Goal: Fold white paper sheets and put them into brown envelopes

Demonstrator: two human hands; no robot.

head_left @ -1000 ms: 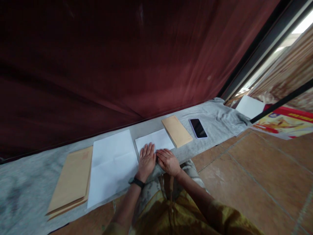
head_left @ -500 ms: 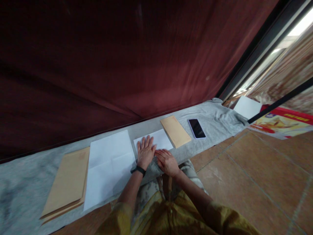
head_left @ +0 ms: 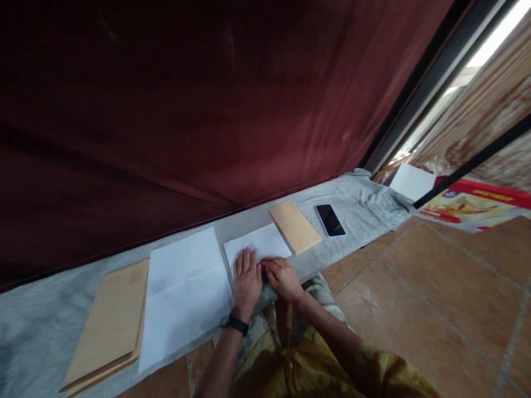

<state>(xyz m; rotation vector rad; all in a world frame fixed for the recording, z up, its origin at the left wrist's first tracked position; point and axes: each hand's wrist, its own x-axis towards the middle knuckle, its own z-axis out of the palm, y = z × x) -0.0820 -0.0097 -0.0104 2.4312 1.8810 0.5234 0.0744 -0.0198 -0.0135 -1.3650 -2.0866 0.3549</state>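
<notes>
A folded white sheet of paper (head_left: 265, 239) lies on the grey cloth in front of me. My left hand (head_left: 248, 276) rests flat on its near left part, fingers stretched out and close together. At the sheet's near edge, my right hand (head_left: 282, 276) has its fingers bent and pressed together on the paper; the thumb is mostly hidden. To the left lies a stack of larger white paper (head_left: 182, 293) with fold lines across it. Just right of the folded sheet is a tan envelope (head_left: 294, 226).
More tan envelopes (head_left: 108, 326) are stacked at the left. A phone (head_left: 331, 220) lies right of the single envelope. The narrow cloth-covered ledge (head_left: 360, 202) runs along a dark red curtain (head_left: 249, 110). A colourful printed box (head_left: 473, 204) stands on the tiled floor (head_left: 435, 298).
My left hand has slid back toward me over the folded sheet, its fingers now closer together. The right hand has stayed at the near edge, fingers more bent. The view has shifted slightly.
</notes>
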